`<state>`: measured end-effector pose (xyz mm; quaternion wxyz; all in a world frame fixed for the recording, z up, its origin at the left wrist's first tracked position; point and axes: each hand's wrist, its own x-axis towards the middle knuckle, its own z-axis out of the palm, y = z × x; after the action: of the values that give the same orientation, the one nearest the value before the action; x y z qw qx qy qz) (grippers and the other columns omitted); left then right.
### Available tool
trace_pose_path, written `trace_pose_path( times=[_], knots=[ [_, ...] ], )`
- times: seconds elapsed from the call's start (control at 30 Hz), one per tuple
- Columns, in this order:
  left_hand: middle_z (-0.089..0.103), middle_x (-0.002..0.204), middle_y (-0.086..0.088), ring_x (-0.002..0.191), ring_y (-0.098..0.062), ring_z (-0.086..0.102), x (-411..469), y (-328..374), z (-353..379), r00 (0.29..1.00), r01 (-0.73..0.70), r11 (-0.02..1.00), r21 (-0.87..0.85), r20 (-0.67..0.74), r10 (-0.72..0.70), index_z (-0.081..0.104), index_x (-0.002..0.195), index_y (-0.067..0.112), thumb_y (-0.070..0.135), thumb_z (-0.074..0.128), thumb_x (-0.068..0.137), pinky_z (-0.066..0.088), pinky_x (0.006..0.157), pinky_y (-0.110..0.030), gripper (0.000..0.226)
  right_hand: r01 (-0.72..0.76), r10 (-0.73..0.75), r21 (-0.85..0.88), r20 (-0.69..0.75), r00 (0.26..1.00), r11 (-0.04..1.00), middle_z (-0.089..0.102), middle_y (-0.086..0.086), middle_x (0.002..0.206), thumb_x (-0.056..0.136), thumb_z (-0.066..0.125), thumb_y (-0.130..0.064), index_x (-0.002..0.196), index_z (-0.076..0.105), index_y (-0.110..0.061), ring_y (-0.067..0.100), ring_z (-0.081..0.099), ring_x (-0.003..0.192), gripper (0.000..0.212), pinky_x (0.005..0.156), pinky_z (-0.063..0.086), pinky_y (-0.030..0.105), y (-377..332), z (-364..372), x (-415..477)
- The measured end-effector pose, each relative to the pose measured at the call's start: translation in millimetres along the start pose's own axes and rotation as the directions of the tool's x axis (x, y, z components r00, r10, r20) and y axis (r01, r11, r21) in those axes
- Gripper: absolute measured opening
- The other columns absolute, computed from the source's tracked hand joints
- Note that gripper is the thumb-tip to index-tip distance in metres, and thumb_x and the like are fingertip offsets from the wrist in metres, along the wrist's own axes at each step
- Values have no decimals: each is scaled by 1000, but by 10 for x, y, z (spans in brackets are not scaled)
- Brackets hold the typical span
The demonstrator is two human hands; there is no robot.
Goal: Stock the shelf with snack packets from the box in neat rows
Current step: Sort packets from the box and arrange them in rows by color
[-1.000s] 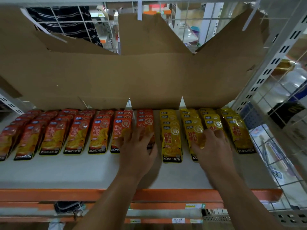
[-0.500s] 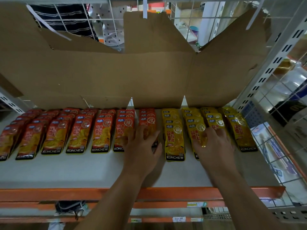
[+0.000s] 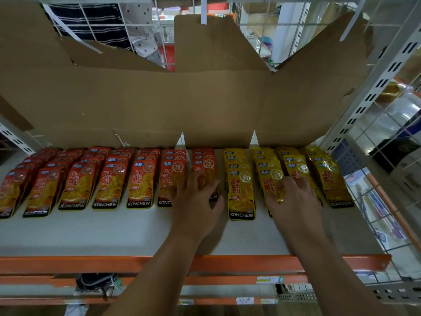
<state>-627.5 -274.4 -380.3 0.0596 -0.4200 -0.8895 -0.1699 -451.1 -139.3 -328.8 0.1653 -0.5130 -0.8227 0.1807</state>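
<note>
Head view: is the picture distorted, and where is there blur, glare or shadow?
Head view: wide-angle distortion makes the white upright lean outward; the far-left red packets look soft; glare glints on the crinkled yellow packet that the right hand grips; the left hand throws a soft shadow on the shelf.

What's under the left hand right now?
The left hand lies spread on two front red packets in the rightmost red rows. Their tops and bits of the KONCHEW labels show. Their middles are covered, so whether they sit straight can't be seen.
</note>
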Motion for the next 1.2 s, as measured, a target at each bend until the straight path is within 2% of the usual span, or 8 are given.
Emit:
trace_pose_path(
  times=[0.23, 0.5, 0.67, 0.83, 0.93, 1.1, 1.2],
  knots=[
    [37, 157, 1, 148, -35, 29, 10, -5, -4, 1000, 6, 1000, 3, 4, -6, 58, 136, 49, 68, 46, 88, 32, 111, -61, 53, 4, -3, -16, 12, 1000, 1000, 54, 9, 112, 85, 67, -41, 107, 60, -16, 34, 50, 107, 34, 92, 47, 50, 7, 1, 0],
    [37, 158, 4, 146, -32, 31, 1, 6, -21, 999, 36, 998, -57, -15, -37, 52, 141, 44, 70, 51, 87, 30, 113, -59, 60, 35, -35, -9, 17, 999, 999, 55, 12, 113, 85, 66, -41, 112, 62, -14, 37, 51, 107, 39, 91, 46, 50, -6, 3, 22],
    [38, 156, 6, 144, -29, 33, -47, 10, -138, 999, 12, 997, -81, -29, -15, 46, 145, 42, 67, 48, 89, 30, 114, -55, 61, 132, -133, 21, 21, 991, 991, 57, 12, 111, 84, 71, -37, 110, 64, -13, 37, 54, 103, 37, 86, 46, 48, -125, 62, 22],
    [40, 157, 6, 146, -24, 33, -279, -166, -324, 1000, 13, 999, -52, -5, -14, 39, 151, 43, 66, 48, 91, 32, 116, -50, 65, 237, -247, 109, 94, 964, 965, 58, 11, 114, 85, 70, -40, 119, 65, -17, 35, 55, 107, 41, 89, 50, 49, -290, 95, -50],
    [51, 146, 1, 136, -28, 45, -392, -335, -420, 999, 33, 999, -15, -22, -33, 43, 147, 39, 63, 48, 86, 41, 106, -51, 65, 292, -311, 176, 94, 946, 940, 59, 9, 117, 87, 68, -41, 125, 63, -20, 31, 55, 110, 44, 91, 48, 48, -401, 72, -108],
    [60, 136, -3, 127, -30, 52, -438, -561, -569, 994, 33, 998, -47, -102, -38, 56, 137, 31, 58, 58, 83, 45, 100, -53, 60, 339, -357, 174, 90, 930, 925, 59, 0, 123, 81, 46, -58, 126, 60, -23, 24, 54, 116, 59, 95, 48, 45, -585, 36, -252],
    [60, 136, -3, 127, -30, 52, -489, -676, -801, 993, 17, 999, -50, -120, -23, 59, 137, 29, 58, 55, 86, 46, 98, -55, 59, 364, -382, 170, 91, 920, 916, 57, -1, 123, 85, 52, -56, 128, 59, -23, 22, 53, 116, 54, 95, 47, 40, -769, -2, -391]
  ],
)
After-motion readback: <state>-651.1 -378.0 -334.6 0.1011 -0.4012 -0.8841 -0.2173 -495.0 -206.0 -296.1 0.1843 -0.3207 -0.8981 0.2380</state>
